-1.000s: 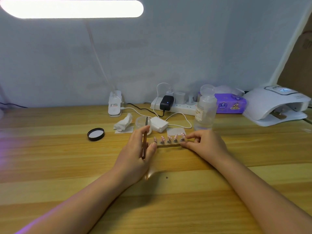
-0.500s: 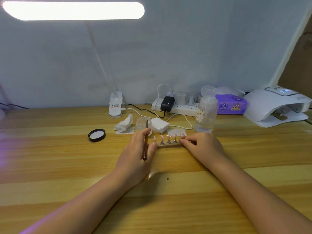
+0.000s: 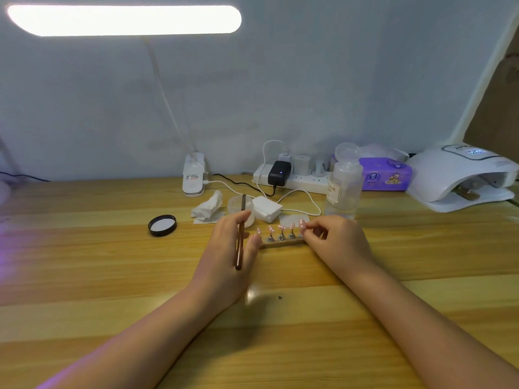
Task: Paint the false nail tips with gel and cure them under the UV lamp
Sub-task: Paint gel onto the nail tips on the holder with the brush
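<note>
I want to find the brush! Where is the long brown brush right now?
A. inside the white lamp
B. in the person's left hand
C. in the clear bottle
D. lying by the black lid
B: the left hand holds the brown brush against its fingers, with its tip up near the small clear jar, while the right hand is at the end of the nail tip stand.

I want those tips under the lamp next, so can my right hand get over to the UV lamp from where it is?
Probably yes. The right hand pinches the end of the nail stand, and the bare table runs from it to the UV lamp, whose opening faces this way.
</note>
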